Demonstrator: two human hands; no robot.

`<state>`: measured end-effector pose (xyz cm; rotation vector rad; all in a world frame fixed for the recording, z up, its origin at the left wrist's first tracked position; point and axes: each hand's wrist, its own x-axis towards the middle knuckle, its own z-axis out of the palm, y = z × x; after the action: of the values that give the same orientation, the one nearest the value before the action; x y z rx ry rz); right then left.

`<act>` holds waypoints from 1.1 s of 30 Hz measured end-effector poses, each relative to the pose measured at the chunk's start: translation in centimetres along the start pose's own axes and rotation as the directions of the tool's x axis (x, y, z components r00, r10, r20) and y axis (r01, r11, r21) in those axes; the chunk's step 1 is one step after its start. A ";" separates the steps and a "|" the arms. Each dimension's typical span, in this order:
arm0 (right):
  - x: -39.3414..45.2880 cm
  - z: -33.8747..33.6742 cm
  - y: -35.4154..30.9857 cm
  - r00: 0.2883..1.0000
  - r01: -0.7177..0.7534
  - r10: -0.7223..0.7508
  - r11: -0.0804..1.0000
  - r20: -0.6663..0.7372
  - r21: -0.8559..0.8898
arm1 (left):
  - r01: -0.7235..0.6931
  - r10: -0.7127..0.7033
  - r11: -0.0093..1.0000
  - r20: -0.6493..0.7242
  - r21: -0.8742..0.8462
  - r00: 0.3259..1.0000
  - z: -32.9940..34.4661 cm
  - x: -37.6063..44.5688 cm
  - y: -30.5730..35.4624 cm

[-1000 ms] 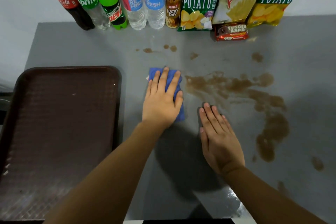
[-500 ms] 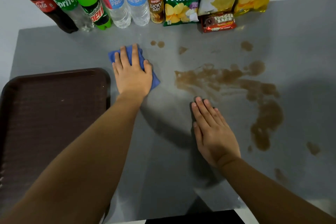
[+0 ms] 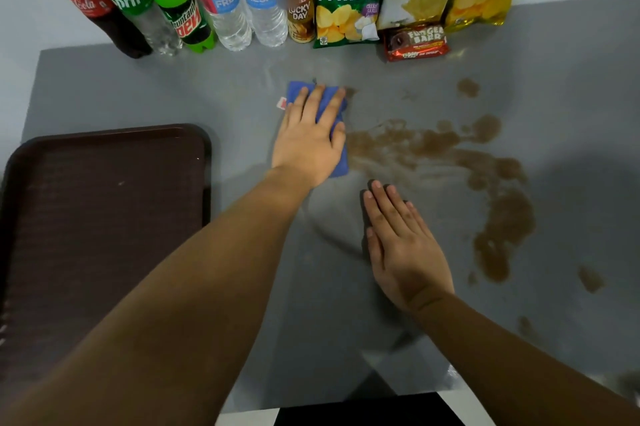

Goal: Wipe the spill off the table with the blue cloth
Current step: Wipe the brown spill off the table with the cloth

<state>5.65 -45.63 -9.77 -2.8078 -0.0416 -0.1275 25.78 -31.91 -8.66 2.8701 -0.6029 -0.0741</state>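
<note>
My left hand (image 3: 308,138) presses flat on the folded blue cloth (image 3: 297,90) in the middle of the grey table (image 3: 138,86), fingers spread over it. The cloth's right edge touches the left end of the brown spill (image 3: 450,152), which runs right and curves down toward the near right. Small brown spots (image 3: 467,88) lie beyond it. My right hand (image 3: 401,245) rests palm down on the table just below the spill, fingers together, holding nothing.
A dark brown tray (image 3: 104,211) lies at the left. Along the back wall stand several drink bottles (image 3: 221,0) and crisp bags (image 3: 348,0), with a small snack bar packet (image 3: 415,43) in front. The table's front edge is near my body.
My left hand slid the cloth up to the back left, then right again to the spill's left end. The small spots near the bottles are gone. My right hand stayed put.
</note>
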 end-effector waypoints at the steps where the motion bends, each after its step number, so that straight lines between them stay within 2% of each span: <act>1: -0.1 0.0 0.0 1.000 0.010 -0.010 1.000 -0.006 -0.002 | 0.013 -0.013 1.000 -0.013 0.001 1.000 0.1 -1.2 0.2; 9: -0.1 0.3 0.3 0.999 0.037 -0.037 0.999 -0.019 -0.026 | 0.211 -0.229 0.971 -0.206 -0.109 0.951 0.7 -10.1 -1.9; 14: 0.0 0.4 0.4 0.999 0.030 -0.030 0.999 0.013 -0.034 | 0.325 -0.342 0.939 -0.197 -0.116 0.919 0.1 -7.5 -3.5; 18: -0.1 0.4 0.3 0.999 0.011 -0.010 1.000 0.036 -0.022 | 0.426 -0.434 0.900 -0.100 -0.094 0.895 -0.8 -1.5 -5.8; 21: 0.0 0.5 0.2 0.999 -0.009 0.010 1.000 0.048 -0.021 | 0.363 -0.369 0.927 -0.056 -0.095 0.928 -0.9 2.3 -5.4; 26: 0.0 0.5 0.2 1.000 -0.014 0.014 1.000 0.018 0.014 | 0.113 -0.112 0.993 0.033 -0.035 0.993 -0.6 4.7 -1.1; 30: 0.0 0.3 0.1 0.999 -0.022 0.022 1.000 0.036 0.012 | -0.064 0.065 0.998 0.070 -0.021 0.995 -0.2 2.1 1.1; 33: 0.0 0.2 0.2 0.997 -0.022 0.022 1.000 0.073 0.002 | -0.085 0.085 0.996 0.029 -0.021 0.996 0.0 -1.5 1.6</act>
<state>5.71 -45.75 -10.00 -2.8087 -0.0276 -0.0190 23.81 -32.70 -8.28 2.8252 -0.7251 -0.1097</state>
